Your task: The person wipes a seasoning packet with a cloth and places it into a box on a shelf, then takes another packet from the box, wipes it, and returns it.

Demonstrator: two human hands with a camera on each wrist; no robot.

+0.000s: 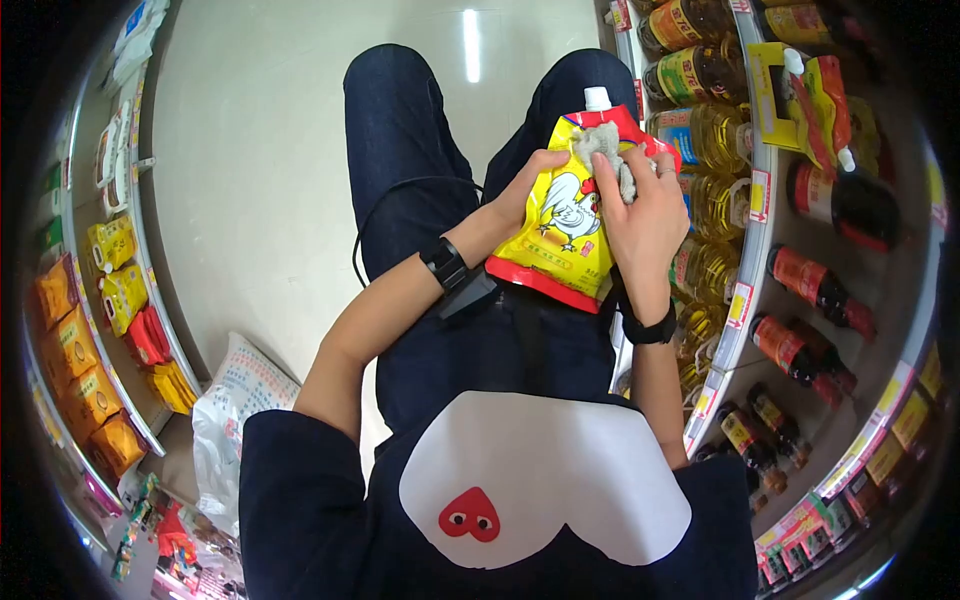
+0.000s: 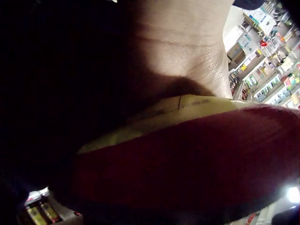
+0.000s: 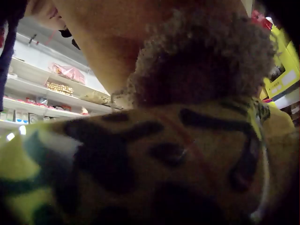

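A yellow and red pouch (image 1: 560,225) with a white cap (image 1: 597,98) and a printed hen is held above the lap. My left hand (image 1: 520,190) grips its left edge, thumb on the front. With curled fingers my right hand (image 1: 645,215) holds a grey fluffy cloth (image 1: 598,143) against the pouch's upper front. In the left wrist view the pouch's dark red bottom (image 2: 187,164) lies below the left hand (image 2: 187,47). The right wrist view shows the cloth (image 3: 201,61) touching the pouch's printed face (image 3: 140,154).
Shelves with oil bottles (image 1: 700,140) and dark sauce bottles (image 1: 850,205) stand on the right. A similar pouch (image 1: 825,110) lies by a yellow box (image 1: 770,95) there. Yellow and orange packets (image 1: 85,340) fill the left shelves. A white plastic bag (image 1: 235,420) is on the floor at left.
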